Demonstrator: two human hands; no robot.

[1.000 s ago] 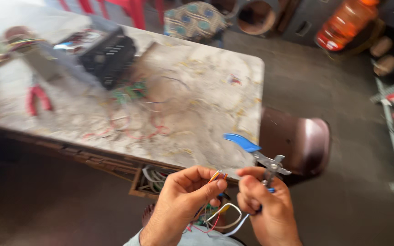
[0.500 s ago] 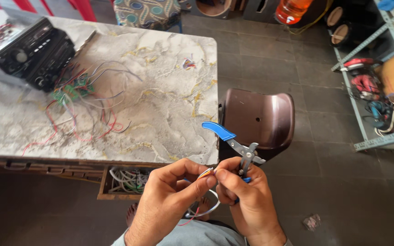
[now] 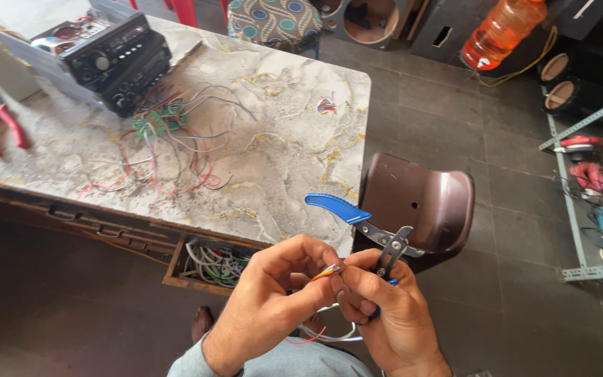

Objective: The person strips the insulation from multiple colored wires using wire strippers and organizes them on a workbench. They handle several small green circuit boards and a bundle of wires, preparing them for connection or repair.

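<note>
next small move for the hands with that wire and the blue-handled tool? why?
Probably bring the tool's jaws down to the wire tip. The left hand pinches the orange-tipped wire against the right hand's fingertips, while the blue-handled stripper sits tucked in the right hand, its handle spread and its jaws clear of the wire. The wire looks positioned; the tool isn't on it yet.

Two bare hands, the left hand point(image 3: 273, 297) and the right hand point(image 3: 385, 307), without rings, watch or gloves, the left wrist ending in a pale grey-blue sleeve cuff point(image 3: 193, 363).
</note>
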